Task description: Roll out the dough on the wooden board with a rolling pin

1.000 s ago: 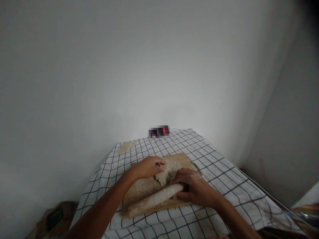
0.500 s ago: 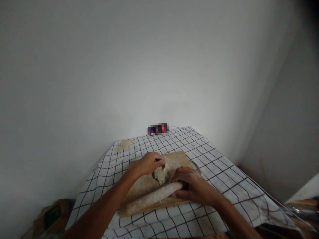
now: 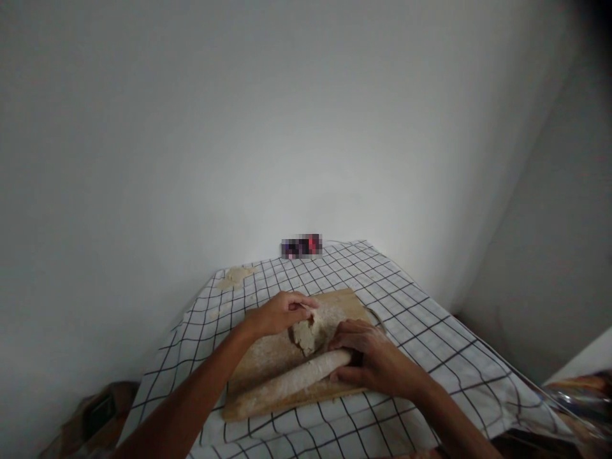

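A ragged, pale piece of dough (image 3: 306, 335) lies on a floured wooden board (image 3: 268, 352). My left hand (image 3: 285, 312) pinches the dough's far edge between thumb and fingers. In front of the dough, a flour-dusted rolling pin (image 3: 282, 386) rests slantwise along the near side of the board. My right hand (image 3: 364, 357) is wrapped round the pin's right end, which its fingers partly hide.
A checked cloth (image 3: 421, 331) covers the table. Flattened dough (image 3: 235, 276) lies at the far left corner. A blurred-out dark and red object (image 3: 302, 246) stands against the wall. A brown box (image 3: 102, 414) is at lower left.
My left hand has shifted slightly to the left at the dough's far edge. My right hand stays on the rolling pin. The whole view has moved a little.
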`<state>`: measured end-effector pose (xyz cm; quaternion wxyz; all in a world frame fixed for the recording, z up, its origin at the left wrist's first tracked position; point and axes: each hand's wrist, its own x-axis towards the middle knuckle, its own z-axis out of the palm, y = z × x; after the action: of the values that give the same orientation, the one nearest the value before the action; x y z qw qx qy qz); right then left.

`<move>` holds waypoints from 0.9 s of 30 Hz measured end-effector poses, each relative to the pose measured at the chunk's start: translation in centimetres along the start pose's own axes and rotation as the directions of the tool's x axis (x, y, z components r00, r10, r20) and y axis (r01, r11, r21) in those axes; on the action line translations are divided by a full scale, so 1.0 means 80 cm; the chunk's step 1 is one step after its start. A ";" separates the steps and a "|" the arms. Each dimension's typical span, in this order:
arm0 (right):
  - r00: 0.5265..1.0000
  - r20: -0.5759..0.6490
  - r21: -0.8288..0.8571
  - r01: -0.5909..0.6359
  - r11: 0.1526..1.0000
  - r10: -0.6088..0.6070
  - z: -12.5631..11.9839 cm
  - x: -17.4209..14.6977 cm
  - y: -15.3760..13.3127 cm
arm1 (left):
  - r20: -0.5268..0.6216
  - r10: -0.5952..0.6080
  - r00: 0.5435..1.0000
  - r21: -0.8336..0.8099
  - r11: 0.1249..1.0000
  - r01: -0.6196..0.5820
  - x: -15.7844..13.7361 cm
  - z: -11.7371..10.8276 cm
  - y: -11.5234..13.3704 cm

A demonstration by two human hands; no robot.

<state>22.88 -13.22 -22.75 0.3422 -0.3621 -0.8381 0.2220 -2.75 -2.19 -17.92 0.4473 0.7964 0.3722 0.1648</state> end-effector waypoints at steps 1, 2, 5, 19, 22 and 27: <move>1.000 0.000 -0.003 0.003 1.000 -0.003 0.000 0.000 0.000 | 0.013 0.014 1.000 0.019 1.000 -0.015 -0.001 0.002 0.005; 1.000 0.001 -0.006 0.004 1.000 -0.004 0.000 0.000 0.001 | 0.023 0.039 0.999 0.059 0.997 -0.040 -0.002 0.003 0.011; 1.000 0.009 -0.009 -0.003 1.000 0.003 -0.001 -0.001 0.001 | 0.080 0.150 0.985 0.236 0.958 -0.165 -0.001 0.005 0.028; 0.999 0.014 -0.009 -0.036 0.999 0.036 -0.002 0.000 0.000 | 0.145 0.126 0.981 0.361 0.917 -0.171 0.035 0.005 0.027; 1.000 0.009 -0.007 -0.022 1.000 0.022 -0.002 -0.001 0.001 | 0.108 0.047 0.993 0.313 0.946 -0.079 0.035 0.002 0.026; 1.000 -0.014 0.014 -0.018 1.000 0.018 0.001 -0.001 0.003 | 0.071 0.149 0.986 0.281 0.946 -0.163 0.012 -0.005 0.018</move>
<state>22.95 -13.13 -22.97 0.3489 -0.3686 -0.8308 0.2283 -1.68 -1.69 -16.57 0.3219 0.8835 0.3168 0.1246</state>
